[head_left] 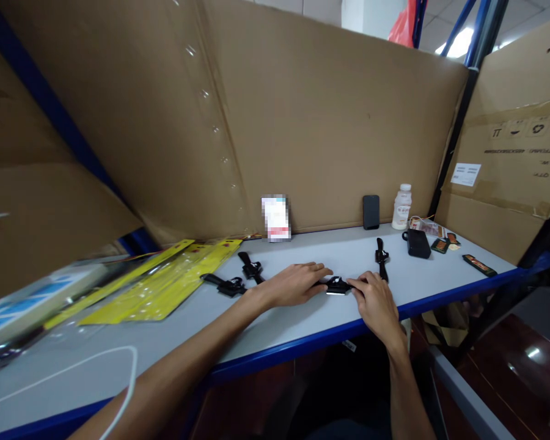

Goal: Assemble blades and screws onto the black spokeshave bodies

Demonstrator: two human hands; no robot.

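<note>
A small black strap-like device lies on the grey table between my hands. My left hand rests palm down with its fingers stretched over the device's left end. My right hand presses its fingertips on the right end, fingers bent. Three more black strap devices lie nearby: one just behind my right hand, two to the left of my left hand.
Yellow plastic packs lie at the left, a white cable in front. At the back stand a small card, a black phone, a white bottle, a black case and small packets. Cardboard walls surround the table.
</note>
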